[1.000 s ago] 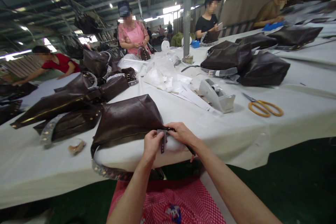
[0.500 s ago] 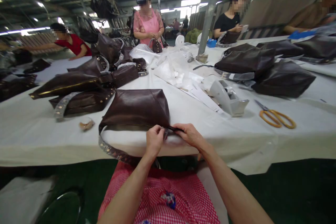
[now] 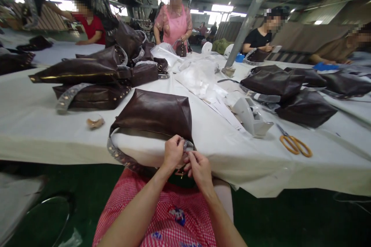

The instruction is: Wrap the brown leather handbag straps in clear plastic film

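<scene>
A dark brown leather bag (image 3: 155,114) lies flat at the near edge of the white table (image 3: 34,135). Its studded strap (image 3: 121,158), wrapped in clear film, loops over the table edge toward my lap. My left hand (image 3: 173,152) is closed, pinching the strap's end where it joins the bag's near right corner. My right hand (image 3: 198,170) is closed too, fingers pinched on the same strap end just below and right of the left hand. The two hands touch each other.
More brown bags are piled at the left (image 3: 87,81) and right (image 3: 290,88). A tape dispenser (image 3: 252,117), orange-handled scissors (image 3: 294,143), plastic wrapping (image 3: 199,75) and a small tan scrap (image 3: 94,122) lie on the table. Several other people work on the far side.
My right hand has moved left and down to meet the left hand at the strap end. The view has tilted and shifted, and the bag now lies closer to me.
</scene>
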A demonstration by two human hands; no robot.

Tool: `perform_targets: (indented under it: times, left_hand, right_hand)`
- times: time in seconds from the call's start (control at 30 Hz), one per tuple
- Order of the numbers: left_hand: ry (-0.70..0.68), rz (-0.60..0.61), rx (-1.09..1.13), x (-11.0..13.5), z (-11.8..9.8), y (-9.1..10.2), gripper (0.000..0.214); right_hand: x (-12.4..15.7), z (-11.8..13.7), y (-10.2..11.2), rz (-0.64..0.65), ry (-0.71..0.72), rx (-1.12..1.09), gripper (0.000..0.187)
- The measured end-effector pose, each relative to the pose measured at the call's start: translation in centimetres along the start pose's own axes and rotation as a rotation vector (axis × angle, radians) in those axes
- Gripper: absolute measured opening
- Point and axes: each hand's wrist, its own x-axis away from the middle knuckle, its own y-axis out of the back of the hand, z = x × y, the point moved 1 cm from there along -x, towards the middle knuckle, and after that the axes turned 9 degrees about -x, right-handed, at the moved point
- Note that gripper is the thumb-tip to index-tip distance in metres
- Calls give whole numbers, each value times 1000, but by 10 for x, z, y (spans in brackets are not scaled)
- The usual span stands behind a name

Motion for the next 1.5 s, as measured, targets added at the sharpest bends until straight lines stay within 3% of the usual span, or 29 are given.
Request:
perform_targets:
  times: [0.17,0.33,0.57,0.7,0.93,1.13,1.27,1.5]
  left_hand:
    - [0,-2,-1,-1,-1,0,17]
    - [4,3,9,1,1,1,19]
    - [8,29,12,1,2,2,19]
    - [17,26,13,1,-1,4,19]
    - [11,17,14,1,-1,0,20]
    - [-7,-1,2,-2,-4,-2,20]
    - [-14,-3,-1,-4,-4,0,18]
    - [7,37,17,-9,-6,7,19]
  right_hand:
    - [-15,25,-5,-111,290,410,32]
    - [-20,30,-7,-88,165,761,31]
    - [-31,41,-6,9,95,921,23]
    - [-31,39,-5,34,109,886,22]
    - [-21,32,-8,-97,190,676,28]
    - [-41,36,-9,-155,155,617,10]
    - [-49,32,-18,-218,166,534,10]
    - [-51,30,-19,-250,53,334,9]
